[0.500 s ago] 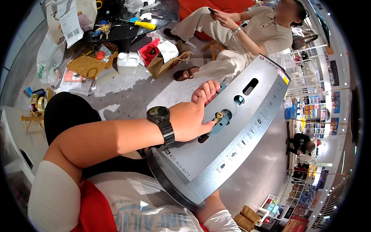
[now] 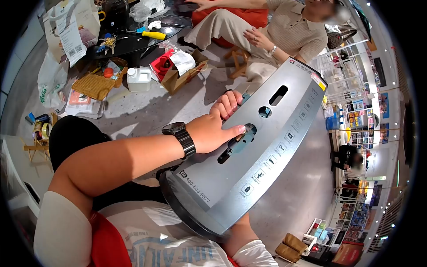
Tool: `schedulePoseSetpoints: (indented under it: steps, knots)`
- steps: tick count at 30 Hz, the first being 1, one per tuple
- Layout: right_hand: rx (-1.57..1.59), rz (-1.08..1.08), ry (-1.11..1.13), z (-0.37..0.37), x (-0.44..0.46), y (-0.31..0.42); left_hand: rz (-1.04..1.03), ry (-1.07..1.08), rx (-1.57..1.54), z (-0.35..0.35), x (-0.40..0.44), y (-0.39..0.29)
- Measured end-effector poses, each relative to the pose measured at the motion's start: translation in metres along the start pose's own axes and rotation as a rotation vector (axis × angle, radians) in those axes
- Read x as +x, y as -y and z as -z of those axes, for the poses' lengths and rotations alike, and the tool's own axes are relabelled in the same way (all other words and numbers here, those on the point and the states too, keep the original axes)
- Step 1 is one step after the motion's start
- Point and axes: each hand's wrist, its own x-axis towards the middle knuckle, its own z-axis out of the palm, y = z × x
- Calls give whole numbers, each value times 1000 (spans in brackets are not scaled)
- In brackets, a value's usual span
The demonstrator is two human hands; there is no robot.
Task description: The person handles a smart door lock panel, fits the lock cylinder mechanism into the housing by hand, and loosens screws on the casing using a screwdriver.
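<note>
Head cam: 1 L hand (image 2: 211, 130) gripping 1 grey panel (image 2: 235, 171)

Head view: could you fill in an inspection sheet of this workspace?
Surface: speckled floor, strongly lit; dark table beyond.
Job's things: grey casing held tilted over the lap, icons and cut-outs facing up.
Clutter: keys, yellow-handled screwdriver and clear plastic on the table; white jug, woven lid and brown paper bag below.
Grippers: left hand has fingers curled at the casing's far edge, thumb at a cut-out; right hand hidden behind the casing, only its forearm showing.
Cables: nothing seen.
Surroundings: seated person close by; white shelving at the image's right.
</note>
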Motion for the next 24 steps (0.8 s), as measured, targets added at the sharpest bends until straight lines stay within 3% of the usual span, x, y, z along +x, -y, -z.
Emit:
schedulePoseSetpoints:
  steps: [8,24]
  knots:
    - [103,104,56,-1,-2,-19,22,-19,-320,-19,7,14]
    - [115,175,47,-3,-3,-20,-14,-57,-605,-37,10,22]
